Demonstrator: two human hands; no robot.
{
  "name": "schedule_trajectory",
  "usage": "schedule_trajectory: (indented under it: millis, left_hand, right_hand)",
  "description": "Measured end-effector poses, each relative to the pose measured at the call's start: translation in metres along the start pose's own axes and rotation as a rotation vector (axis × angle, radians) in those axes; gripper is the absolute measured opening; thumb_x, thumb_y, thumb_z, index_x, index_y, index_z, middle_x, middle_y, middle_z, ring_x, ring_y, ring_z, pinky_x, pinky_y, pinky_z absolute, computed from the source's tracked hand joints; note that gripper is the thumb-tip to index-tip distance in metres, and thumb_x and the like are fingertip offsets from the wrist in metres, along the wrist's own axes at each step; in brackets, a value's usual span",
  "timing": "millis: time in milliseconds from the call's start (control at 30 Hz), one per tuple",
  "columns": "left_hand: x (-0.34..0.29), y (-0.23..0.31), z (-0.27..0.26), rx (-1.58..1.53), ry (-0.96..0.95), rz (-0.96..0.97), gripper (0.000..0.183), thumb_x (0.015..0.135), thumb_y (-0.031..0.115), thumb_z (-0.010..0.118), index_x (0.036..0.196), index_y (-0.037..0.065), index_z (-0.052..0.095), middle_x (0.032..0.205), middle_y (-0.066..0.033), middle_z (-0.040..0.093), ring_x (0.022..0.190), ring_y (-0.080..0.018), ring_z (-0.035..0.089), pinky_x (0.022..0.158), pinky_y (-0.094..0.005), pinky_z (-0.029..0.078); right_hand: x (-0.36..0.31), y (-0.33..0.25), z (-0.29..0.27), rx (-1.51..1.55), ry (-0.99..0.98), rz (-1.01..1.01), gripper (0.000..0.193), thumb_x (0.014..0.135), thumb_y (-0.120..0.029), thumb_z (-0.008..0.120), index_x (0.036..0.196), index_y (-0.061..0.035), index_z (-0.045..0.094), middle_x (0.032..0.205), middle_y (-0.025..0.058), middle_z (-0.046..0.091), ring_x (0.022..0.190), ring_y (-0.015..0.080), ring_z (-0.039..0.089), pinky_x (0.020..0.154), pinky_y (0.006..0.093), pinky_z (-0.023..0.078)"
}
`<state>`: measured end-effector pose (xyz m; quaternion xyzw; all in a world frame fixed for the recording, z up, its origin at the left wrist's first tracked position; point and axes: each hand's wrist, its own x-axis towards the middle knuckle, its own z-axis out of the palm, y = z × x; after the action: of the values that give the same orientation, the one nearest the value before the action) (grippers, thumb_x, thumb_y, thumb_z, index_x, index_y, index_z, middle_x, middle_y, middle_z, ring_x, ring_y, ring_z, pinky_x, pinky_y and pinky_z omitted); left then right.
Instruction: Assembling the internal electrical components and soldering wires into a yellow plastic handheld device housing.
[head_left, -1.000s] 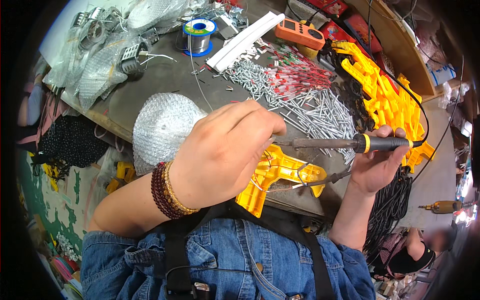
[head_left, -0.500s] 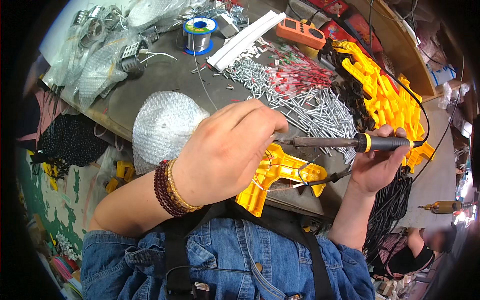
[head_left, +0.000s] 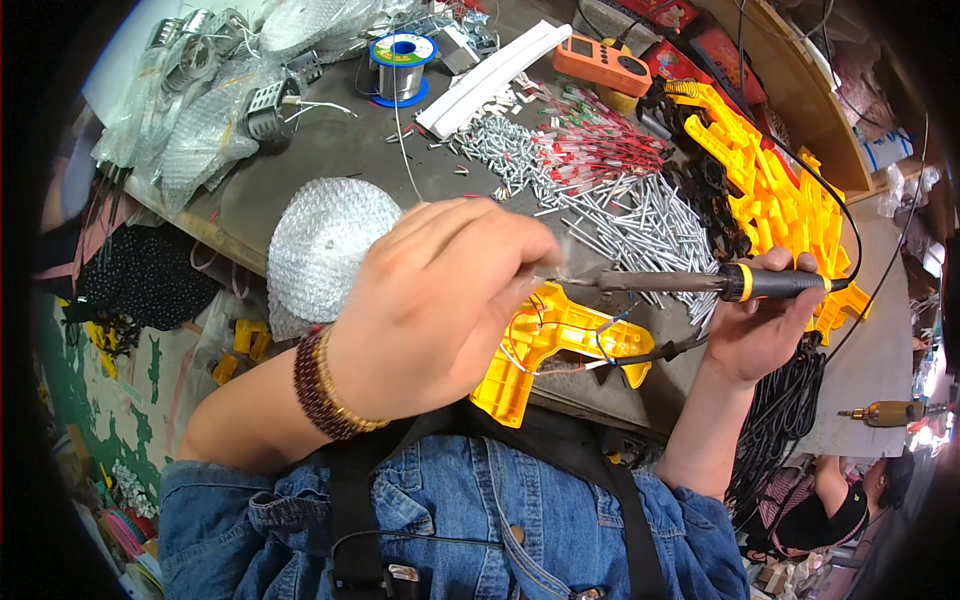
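There, your left hand (head_left: 430, 300) slipped leftward, fingertips bunched; whether they pinched anything, I couldn't tell. Your right hand (head_left: 750, 335) stayed clamped on the soldering iron (head_left: 670, 283), which had edged right since 0.5 seconds earlier. The iron lay nearly level above the tabletop's near edge, long axis running left to right, tip aimed at your left fingers. Below it sat the wired yellow housing (head_left: 560, 325), 1 arm pointing right. Across the grey tabletop (head_left: 235, 205) spread silvery screws (head_left: 650, 225) and a solder spool (head_left: 400, 75); beyond, at right, another person (head_left: 820, 510) sat.
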<state>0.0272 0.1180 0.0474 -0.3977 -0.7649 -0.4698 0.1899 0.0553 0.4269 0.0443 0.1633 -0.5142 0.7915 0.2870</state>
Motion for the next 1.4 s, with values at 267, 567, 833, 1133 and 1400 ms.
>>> schedule_trajectory:
  millis: [267, 567, 833, 1133, 1400]
  left_hand:
    - [-0.033, 0.034, -0.016, -0.192, -0.192, -0.032, 0.023, 0.075, -0.006, 0.069, 0.094, 0.003, 0.06, 0.088, -0.0111, 0.064, 0.076, -0.0286, 0.062, 0.068, -0.037, 0.048]
    - [-0.033, 0.018, -0.002, -0.053, -0.176, -0.024, 0.025, 0.076, -0.004, 0.07, 0.098, 0.002, 0.059, 0.09, -0.012, 0.064, 0.077, -0.0306, 0.062, 0.071, -0.0392, 0.048]
    - [-0.035, 0.015, 0.002, -0.042, -0.147, 0.036, 0.027, 0.074, -0.004, 0.072, 0.098, 0.001, 0.06, 0.088, -0.0134, 0.065, 0.074, -0.03, 0.062, 0.067, -0.0388, 0.046]
    - [-0.033, 0.014, 0.004, -0.041, -0.161, 0.06, 0.025, 0.075, -0.003, 0.071, 0.097, -0.001, 0.06, 0.088, -0.0144, 0.065, 0.075, -0.0304, 0.062, 0.067, -0.0381, 0.047]
    - [-0.032, 0.015, 0.004, -0.051, -0.178, 0.052, 0.026, 0.074, -0.003, 0.071, 0.098, -0.001, 0.06, 0.089, -0.0142, 0.065, 0.076, -0.0308, 0.063, 0.068, -0.0389, 0.048]
  right_hand:
    - [0.003, -0.01, -0.005, 0.178, -0.166, 0.103, 0.041, 0.104, -0.044, 0.043, 0.125, -0.0105, 0.053, 0.096, 0.0106, 0.061, 0.056, 0.0084, 0.044, 0.054, 0.0233, 0.04]
    - [-0.009, 0.006, 0.012, 0.058, -0.118, 0.222, 0.036, 0.102, -0.044, 0.047, 0.119, -0.0121, 0.048, 0.091, 0.013, 0.059, 0.052, 0.0118, 0.048, 0.048, 0.0232, 0.043]
    - [-0.009, 0.008, 0.015, 0.065, -0.153, 0.226, 0.036, 0.102, -0.043, 0.05, 0.118, -0.0121, 0.048, 0.09, 0.0134, 0.06, 0.052, 0.0123, 0.049, 0.048, 0.0231, 0.043]
    - [-0.011, 0.01, 0.017, 0.046, -0.15, 0.225, 0.036, 0.1, -0.044, 0.052, 0.118, -0.0125, 0.048, 0.089, 0.0137, 0.061, 0.053, 0.0127, 0.05, 0.047, 0.0222, 0.043]
    - [-0.012, 0.009, 0.018, 0.007, -0.135, 0.217, 0.038, 0.1, -0.045, 0.052, 0.117, -0.0116, 0.047, 0.088, 0.0141, 0.06, 0.053, 0.013, 0.05, 0.047, 0.0218, 0.042]
